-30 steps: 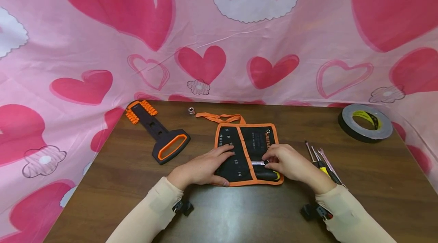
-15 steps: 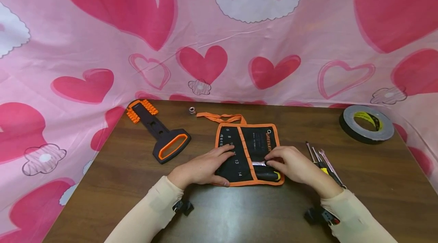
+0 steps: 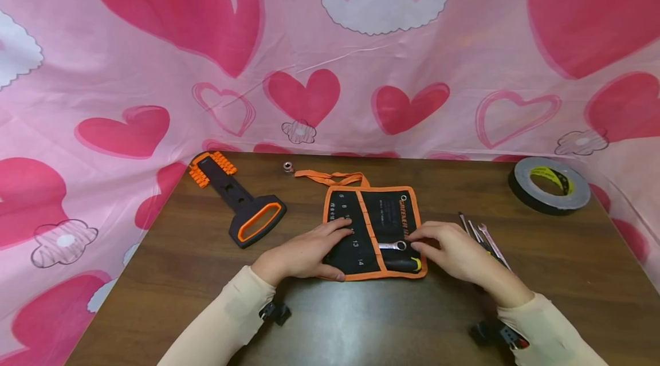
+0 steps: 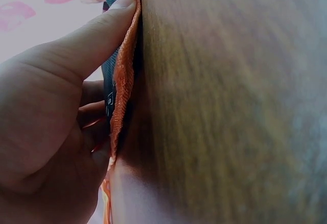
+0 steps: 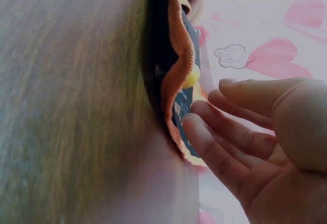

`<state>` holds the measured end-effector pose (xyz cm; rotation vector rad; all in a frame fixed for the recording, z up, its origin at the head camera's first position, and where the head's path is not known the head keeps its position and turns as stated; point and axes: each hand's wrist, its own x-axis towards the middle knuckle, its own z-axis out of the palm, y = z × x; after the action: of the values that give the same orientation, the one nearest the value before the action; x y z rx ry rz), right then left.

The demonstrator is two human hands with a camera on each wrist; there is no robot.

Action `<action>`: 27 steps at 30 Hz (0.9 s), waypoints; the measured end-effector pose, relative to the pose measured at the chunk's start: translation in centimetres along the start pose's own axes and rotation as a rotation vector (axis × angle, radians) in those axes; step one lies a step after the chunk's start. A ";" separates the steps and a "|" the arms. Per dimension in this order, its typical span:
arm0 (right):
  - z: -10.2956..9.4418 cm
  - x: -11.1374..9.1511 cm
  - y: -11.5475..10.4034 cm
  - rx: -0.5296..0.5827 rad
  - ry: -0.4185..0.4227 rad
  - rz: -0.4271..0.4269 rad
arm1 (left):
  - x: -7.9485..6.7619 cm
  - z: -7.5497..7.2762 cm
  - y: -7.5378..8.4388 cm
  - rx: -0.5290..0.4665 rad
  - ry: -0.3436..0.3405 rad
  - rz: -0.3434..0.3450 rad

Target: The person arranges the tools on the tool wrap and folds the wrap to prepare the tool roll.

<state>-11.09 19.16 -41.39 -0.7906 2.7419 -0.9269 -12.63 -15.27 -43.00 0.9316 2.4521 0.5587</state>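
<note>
A black tool pouch with orange trim [image 3: 384,214] lies unfolded on the table in the head view, numbers printed down its left half. My left hand [image 3: 309,248] rests on that half with fingers extended; in the left wrist view its thumb lies along the orange edge. Tucked into a pocket on the right half is a wrench [image 3: 389,246], its ring end showing. Below it, a black handle with a yellow end [image 3: 407,264] also sits in the pouch. My right hand [image 3: 456,251] is beside the pouch's right edge, fingers loosely extended and holding nothing.
Several tools, including an open-end wrench [image 3: 490,240], lie right of the pouch, partly behind the right hand. A roll of tape [image 3: 577,188] is at the back right. A black-and-orange handled tool [image 3: 237,197] lies left. A small metal socket [image 3: 288,166] sits near the orange strap [image 3: 335,176].
My right hand has let go of the wrench and drawn back to the right, exposing its ring end. The left hand has stayed on the pouch.
</note>
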 end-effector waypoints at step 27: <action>-1.7 -3.7 1.1 -0.101 0.142 0.082 | 0.1 0.1 -0.1 -0.010 0.011 0.011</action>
<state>-8.90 22.74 -40.87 -0.6447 2.9392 -0.8663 -12.65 -15.26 -43.18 0.9408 2.4532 0.5808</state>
